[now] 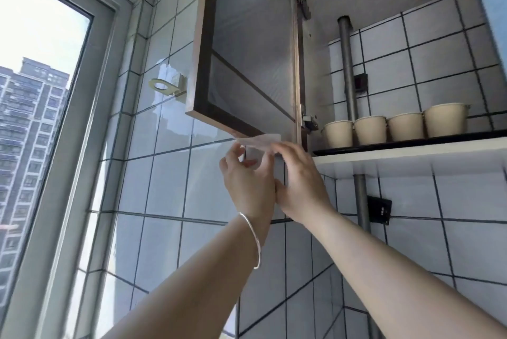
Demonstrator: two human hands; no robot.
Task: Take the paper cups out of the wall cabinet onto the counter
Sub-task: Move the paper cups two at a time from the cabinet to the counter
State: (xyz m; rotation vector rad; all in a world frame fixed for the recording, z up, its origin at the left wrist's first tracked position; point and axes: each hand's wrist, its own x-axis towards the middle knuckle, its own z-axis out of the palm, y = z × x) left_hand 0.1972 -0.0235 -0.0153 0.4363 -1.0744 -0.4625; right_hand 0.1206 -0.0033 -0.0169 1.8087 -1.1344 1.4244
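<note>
A thin translucent sheet is being pinched by both hands, left hand and right hand, while the paper cups are sitting up-right of them on the shelf, nearer the right.

The cabinet shelf is a white board with a dark strip along its top front edge. Four paper cups stand upright in a row on it, close behind the front edge, each just beside the next. The row starts near the shelf's left end, next to a grey pipe at the left.
</note>
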